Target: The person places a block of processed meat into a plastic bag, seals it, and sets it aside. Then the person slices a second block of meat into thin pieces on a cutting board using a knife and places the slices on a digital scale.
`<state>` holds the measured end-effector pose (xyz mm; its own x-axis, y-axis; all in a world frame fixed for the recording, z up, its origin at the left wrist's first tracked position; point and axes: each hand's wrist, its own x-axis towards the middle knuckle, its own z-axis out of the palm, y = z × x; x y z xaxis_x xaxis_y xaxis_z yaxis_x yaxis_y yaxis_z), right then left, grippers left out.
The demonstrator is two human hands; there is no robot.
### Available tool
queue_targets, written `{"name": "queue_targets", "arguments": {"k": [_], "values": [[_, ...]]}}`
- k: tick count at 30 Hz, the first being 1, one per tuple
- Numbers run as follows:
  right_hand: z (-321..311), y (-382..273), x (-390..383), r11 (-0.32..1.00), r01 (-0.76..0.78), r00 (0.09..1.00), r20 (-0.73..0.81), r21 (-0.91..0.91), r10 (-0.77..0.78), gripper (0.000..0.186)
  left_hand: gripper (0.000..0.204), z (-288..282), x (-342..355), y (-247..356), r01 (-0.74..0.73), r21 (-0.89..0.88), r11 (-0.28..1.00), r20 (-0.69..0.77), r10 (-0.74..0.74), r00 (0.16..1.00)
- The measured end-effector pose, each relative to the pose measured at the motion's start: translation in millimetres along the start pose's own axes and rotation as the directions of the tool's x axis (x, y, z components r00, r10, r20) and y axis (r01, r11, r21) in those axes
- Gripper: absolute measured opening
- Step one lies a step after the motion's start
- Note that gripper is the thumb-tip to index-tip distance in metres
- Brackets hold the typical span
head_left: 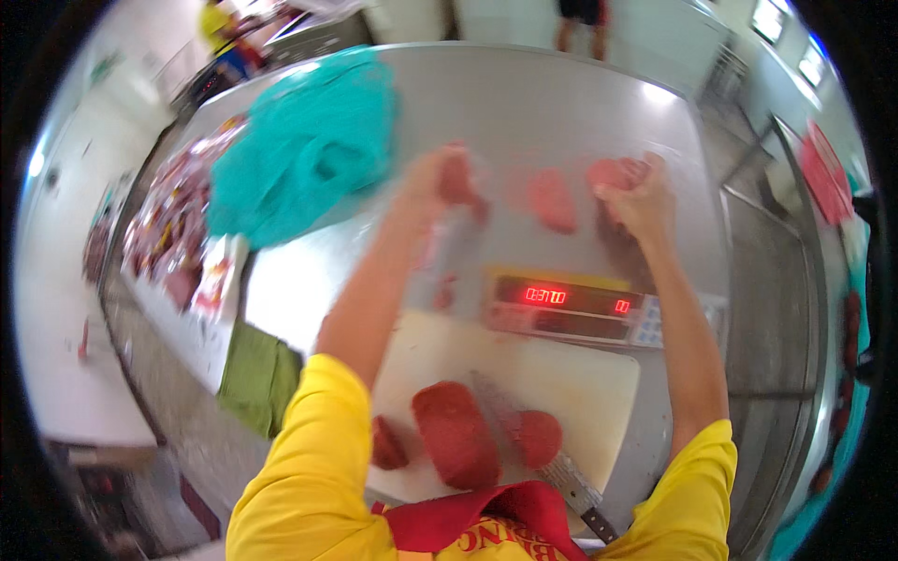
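My left hand is blurred and closed on a piece of raw red meat above the steel table. Farther right, the fingers of my right hand grip another meat piece, behind a digital scale's lit red display. Between my hands lies a flat slice of meat. Nearer me, a white cutting board bears a large meat block, a smaller round piece and a dark piece. Across the board rests a long knife, its dark handle toward me.
A crumpled teal plastic sheet covers the table's far left. Beside it are several clear packages of meat. A folded green cloth hangs near the left edge. Two people stand beyond the table; a pink container is at right.
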<state>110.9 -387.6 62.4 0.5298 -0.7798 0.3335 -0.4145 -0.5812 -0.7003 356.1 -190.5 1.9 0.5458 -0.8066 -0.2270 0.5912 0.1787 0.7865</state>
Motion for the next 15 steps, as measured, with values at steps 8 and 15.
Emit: {"name": "queue_targets", "arguments": {"k": [8,15], "values": [[67,-56,-35,0.997,0.032,0.999,0.034,-0.077,-0.03,0.074,0.044,82,-38,-85,-0.355,0.01,0.935,-0.42,0.326,0.847],[113,-129,-97,0.987,0.065,0.987,0.137,0.144,-0.085,0.071,0.048,56,-127,-31,-0.357,-0.319,0.878,-0.51,0.158,0.845]]}}
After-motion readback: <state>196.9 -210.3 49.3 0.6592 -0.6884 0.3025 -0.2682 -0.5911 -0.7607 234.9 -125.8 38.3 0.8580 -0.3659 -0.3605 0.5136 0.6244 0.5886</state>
